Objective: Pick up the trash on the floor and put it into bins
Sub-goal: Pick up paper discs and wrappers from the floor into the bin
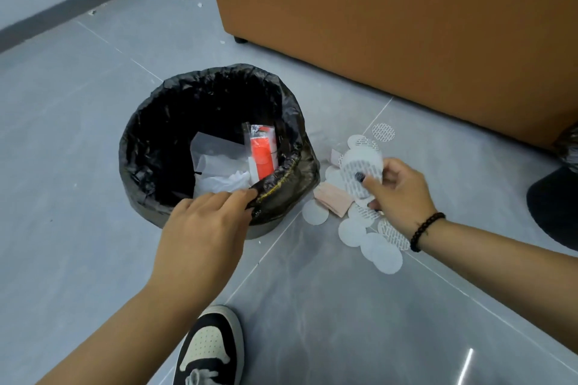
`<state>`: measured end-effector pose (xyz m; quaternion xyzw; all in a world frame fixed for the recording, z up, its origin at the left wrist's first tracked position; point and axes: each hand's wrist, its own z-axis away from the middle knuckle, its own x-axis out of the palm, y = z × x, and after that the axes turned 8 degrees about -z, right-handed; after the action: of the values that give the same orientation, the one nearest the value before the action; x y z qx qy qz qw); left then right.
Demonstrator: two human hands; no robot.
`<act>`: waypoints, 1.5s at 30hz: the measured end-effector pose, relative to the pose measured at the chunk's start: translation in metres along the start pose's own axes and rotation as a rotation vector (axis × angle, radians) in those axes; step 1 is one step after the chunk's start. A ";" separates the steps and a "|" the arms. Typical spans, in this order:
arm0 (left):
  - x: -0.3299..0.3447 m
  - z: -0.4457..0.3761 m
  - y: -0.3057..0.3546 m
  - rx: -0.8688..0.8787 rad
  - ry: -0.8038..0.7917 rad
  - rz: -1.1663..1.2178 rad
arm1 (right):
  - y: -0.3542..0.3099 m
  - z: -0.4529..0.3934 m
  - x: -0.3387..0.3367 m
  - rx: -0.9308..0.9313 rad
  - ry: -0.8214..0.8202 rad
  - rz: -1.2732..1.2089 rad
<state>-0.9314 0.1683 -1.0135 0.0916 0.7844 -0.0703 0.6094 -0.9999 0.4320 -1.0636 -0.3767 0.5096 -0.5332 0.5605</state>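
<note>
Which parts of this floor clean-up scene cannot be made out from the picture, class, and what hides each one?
Head view:
- Black-lined round waste bin: its near base, hidden by the left hand gripping its rim.
- Orange-and-white packet inside the bin: lettering too small.
- White round perforated discs pinched in the right hand: their count, hidden by overlap and fingers.
- Dark shape at right: cut off by the edge.

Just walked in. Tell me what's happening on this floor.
A person is clearing litter. The left hand holds the rim of the round bin lined with a black plastic bag, which already contains white paper and an orange packet. The right hand has a grip on several round white perforated discs; more discs lie on the grey tiled floor.
</note>
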 end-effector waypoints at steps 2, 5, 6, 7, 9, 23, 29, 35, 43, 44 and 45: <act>0.000 0.002 0.001 0.015 0.003 0.021 | -0.037 -0.003 0.006 -0.106 0.109 -0.121; 0.000 0.005 0.004 0.039 -0.001 0.051 | -0.084 -0.001 0.019 -0.238 0.080 -0.242; 0.000 0.005 0.005 0.042 0.007 0.055 | -0.095 0.001 0.025 -0.263 0.012 -0.246; 0.001 0.005 0.006 0.045 0.018 0.055 | -0.101 0.002 0.030 -0.275 -0.077 -0.226; 0.001 0.003 0.007 0.047 0.038 0.041 | -0.107 0.004 0.042 -0.257 -0.263 -0.151; 0.001 0.004 0.009 0.049 0.043 0.067 | -0.105 -0.013 0.065 -0.233 -0.405 0.263; 0.003 0.005 0.009 0.042 0.047 0.083 | -0.052 -0.036 0.027 -0.294 0.021 0.193; 0.009 0.007 0.011 0.062 0.062 0.111 | 0.100 -0.001 -0.033 0.189 -0.479 1.121; 0.009 0.007 0.013 0.065 0.056 0.107 | 0.130 0.035 -0.058 0.037 -0.693 1.470; 0.009 0.007 0.013 0.063 0.058 0.113 | 0.128 0.035 -0.057 0.030 -0.682 1.480; 0.009 0.007 0.013 0.060 0.059 0.118 | 0.127 0.035 -0.055 0.024 -0.671 1.490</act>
<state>-0.9234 0.1801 -1.0239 0.1577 0.7929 -0.0551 0.5860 -0.9343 0.5005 -1.1699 -0.0727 0.4254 0.1151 0.8947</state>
